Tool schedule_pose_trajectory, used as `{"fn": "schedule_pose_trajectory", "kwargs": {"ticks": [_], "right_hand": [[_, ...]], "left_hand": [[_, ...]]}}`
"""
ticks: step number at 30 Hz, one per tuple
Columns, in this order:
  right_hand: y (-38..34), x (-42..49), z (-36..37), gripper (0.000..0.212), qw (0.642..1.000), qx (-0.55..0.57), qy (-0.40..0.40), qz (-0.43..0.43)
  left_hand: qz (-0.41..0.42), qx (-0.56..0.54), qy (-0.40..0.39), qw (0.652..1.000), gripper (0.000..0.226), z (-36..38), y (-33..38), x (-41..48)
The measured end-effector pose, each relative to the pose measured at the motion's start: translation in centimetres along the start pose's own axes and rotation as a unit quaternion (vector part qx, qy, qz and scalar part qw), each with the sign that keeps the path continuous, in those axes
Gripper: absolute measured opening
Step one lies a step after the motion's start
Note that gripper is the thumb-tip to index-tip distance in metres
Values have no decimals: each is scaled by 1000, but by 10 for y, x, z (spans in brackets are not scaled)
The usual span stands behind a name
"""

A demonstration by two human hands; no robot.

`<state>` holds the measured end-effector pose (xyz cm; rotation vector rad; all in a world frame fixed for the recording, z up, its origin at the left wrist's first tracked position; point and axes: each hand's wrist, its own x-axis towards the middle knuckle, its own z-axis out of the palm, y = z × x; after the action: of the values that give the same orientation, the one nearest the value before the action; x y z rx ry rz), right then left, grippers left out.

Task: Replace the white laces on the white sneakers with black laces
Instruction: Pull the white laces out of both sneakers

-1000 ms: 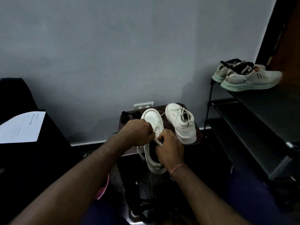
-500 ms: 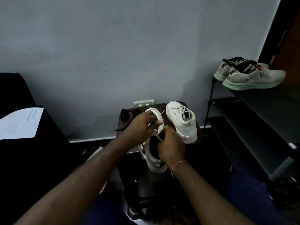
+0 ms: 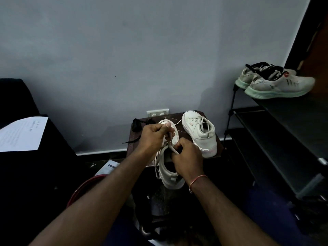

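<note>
The left grip (image 3: 154,137) pinches the white lace (image 3: 170,138) and the right grip (image 3: 188,159) holds the sneaker (image 3: 170,182). A hard tug could pull the sneaker off the worktop (image 3: 133,148)

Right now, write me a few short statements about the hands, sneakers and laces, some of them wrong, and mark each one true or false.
1. The left hand pinches a white lace of the near sneaker. True.
2. The second sneaker has black laces threaded through it. False: its laces are white.
3. The black laces lie on the small table. True.
4. The right hand rests flat on the table. False: its fingers are curled on the near sneaker, holding it at the table's front edge.
5. Another pair of sneakers sits on top of the rack. True.
</note>
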<state>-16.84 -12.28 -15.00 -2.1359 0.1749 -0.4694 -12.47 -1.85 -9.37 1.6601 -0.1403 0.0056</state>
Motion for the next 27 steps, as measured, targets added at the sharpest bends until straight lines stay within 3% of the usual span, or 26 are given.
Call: {"fn": "schedule_pose_trajectory", "kwargs": {"ticks": [3, 6, 10, 13, 16, 19, 21, 24, 27], "right_hand": [[4, -6, 1, 17, 1000, 2, 9, -24], [8, -14, -1, 20, 997, 61, 49, -23], [12, -12, 0, 15, 993, 93, 71, 12], [12, -11, -1, 15, 993, 99, 68, 17], [12, -10, -1, 15, 993, 93, 70, 13], [11, -6, -2, 14, 996, 77, 41, -17], [11, -3, -3, 12, 997, 73, 19, -29], [11, -2, -5, 20, 997, 72, 19, -24], [8, -2, -4, 19, 998, 59, 22, -1]], "left_hand": [[82, 236, -106, 962, 24, -8, 1, 8], [105, 364, -164, 911, 9, -4, 6, 10], [132, 405, -205, 881, 13, 1, 7, 16], [102, 365, -229, 897, 9, -2, 5, 25], [67, 293, -179, 937, 18, 1, 8, 27], [55, 97, -81, 990, 19, 17, 28, 26], [57, 21, -25, 998, 18, 26, 42, 31], [121, 126, 31, 984, 11, 23, 43, 41], [154, 354, 77, 919, 22, 4, 26, 43]]}}
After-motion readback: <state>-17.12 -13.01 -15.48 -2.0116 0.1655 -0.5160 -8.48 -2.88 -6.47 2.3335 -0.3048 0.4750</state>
